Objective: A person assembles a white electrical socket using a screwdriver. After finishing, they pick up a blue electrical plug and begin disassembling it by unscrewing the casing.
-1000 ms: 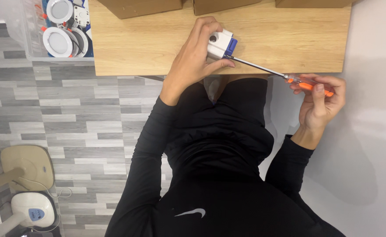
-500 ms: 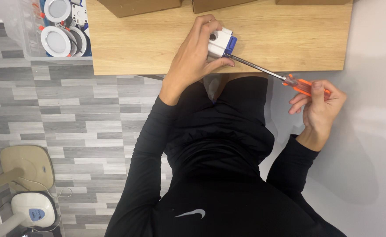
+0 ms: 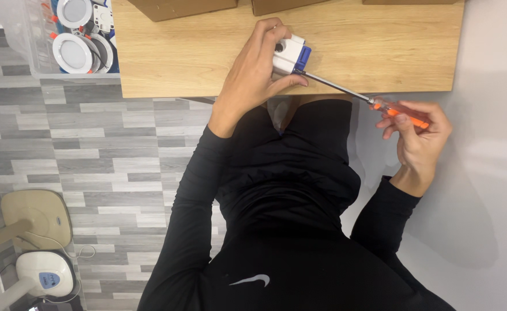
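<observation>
Head view, looking down on a person in a black long-sleeved top:

- Light wooden table (image 3: pixel 380 52) fills the top of the frame; its near edge runs just above the person's chest, so the hands work at that edge, close to the body.
- Clear plastic bin (image 3: pixel 31 40) sits off the table's left edge, holding round white recessed lamp fittings (image 3: pixel 72 52), within reach of the left arm.
- Brown cardboard boxes (image 3: pixel 181 7) line the table's far edge, well apart from the hands.
- Beige stand base (image 3: pixel 34 216) and a small white device (image 3: pixel 40 273) rest on the grey plank floor at the lower left.
- Left hand (image 3: pixel 253 75) clasps a small white plastic box with a blue end (image 3: pixel 291 55), apparently pressing it onto the table near the near edge, blue end turned right so it faces the tool.
- Right hand (image 3: pixel 417 141) hovers off the table's near right corner, fingers wrapped around the orange handle of a long-shafted screwdriver (image 3: pixel 374 103).
- Slim metal shaft slants up-left, its tip meeting the blue end; the box seems steadied against that push.
</observation>
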